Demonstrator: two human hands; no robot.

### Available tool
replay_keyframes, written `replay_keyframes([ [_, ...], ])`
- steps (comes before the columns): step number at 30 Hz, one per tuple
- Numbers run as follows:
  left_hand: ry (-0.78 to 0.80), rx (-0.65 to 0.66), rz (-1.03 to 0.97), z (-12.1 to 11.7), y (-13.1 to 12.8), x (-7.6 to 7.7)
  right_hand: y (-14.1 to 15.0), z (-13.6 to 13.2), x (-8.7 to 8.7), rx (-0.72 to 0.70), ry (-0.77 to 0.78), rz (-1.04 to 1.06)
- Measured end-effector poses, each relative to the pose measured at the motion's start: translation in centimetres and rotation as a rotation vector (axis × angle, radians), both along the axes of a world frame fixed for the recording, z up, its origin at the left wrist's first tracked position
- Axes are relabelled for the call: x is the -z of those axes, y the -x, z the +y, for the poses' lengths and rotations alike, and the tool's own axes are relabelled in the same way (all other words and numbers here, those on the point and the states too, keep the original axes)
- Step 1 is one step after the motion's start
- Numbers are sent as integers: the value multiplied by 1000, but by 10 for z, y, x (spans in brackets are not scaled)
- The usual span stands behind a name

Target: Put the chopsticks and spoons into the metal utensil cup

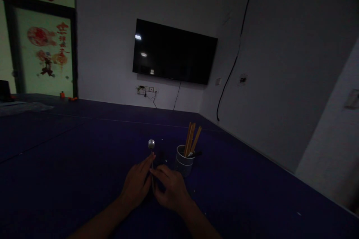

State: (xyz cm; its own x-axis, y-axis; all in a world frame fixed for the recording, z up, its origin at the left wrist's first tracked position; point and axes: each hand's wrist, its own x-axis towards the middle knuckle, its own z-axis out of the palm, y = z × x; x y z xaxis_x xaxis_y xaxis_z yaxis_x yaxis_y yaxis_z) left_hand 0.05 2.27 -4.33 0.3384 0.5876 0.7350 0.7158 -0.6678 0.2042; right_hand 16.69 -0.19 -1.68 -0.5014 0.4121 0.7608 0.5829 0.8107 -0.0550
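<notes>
A metal spoon [151,144] points away from me, its shiny bowl at the far end and its thin handle between my two hands. My left hand [137,181] grips the handle from the left, fingers closed along it. From the other side, my right hand [170,186] pinches the same handle a little lower down. Just beyond my right hand stands a grey cup [184,161] holding several wooden chopsticks [190,139] and a dark-handled utensil [197,154] that leans over the rim to the right.
The dark blue tabletop [84,171] carries a few small white scraps. Far left lie a clear plastic sheet [25,108] and small orange objects [62,95]. A television [174,52] hangs on the wall; a black cable [235,59] runs down the right wall.
</notes>
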Motion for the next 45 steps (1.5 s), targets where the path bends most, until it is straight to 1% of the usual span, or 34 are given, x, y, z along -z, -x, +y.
replay_keyframes([
  [5,-10,28,-22,1,2,1,-1,-1,-1,6,15,-35],
  [12,-7,60,-64,6,3,4,-1,4,3,65,-61,-59],
  [14,-7,68,-58,6,2,4,0,5,3,82,-95,-36],
  [17,-1,73,-30,1,-1,2,0,4,1,111,-174,79],
  [19,-11,82,8,-3,-4,0,-2,4,-4,119,-235,195],
  [22,-36,88,65,-7,-6,-3,-13,4,-17,136,-319,341],
  [24,-34,78,79,-8,-7,-4,-25,3,-27,194,-380,403],
  [27,-14,64,79,-7,-6,-4,-44,3,-41,309,-405,525],
  [28,-5,58,75,-7,-6,-4,-50,3,-44,363,-390,587],
  [29,4,53,72,-6,-6,-4,-56,3,-47,426,-341,659],
  [31,18,50,68,-6,-6,-4,-66,5,-50,501,-254,820],
  [34,23,62,67,-5,-6,-3,-78,11,-51,523,-140,1028],
  [36,25,69,72,-5,-6,-3,-83,16,-50,518,-66,1107],
  [40,28,84,95,-2,-4,-1,-88,23,-47,541,51,1116],
  [45,31,86,104,-1,-4,0,-88,27,-44,504,95,1066],
])
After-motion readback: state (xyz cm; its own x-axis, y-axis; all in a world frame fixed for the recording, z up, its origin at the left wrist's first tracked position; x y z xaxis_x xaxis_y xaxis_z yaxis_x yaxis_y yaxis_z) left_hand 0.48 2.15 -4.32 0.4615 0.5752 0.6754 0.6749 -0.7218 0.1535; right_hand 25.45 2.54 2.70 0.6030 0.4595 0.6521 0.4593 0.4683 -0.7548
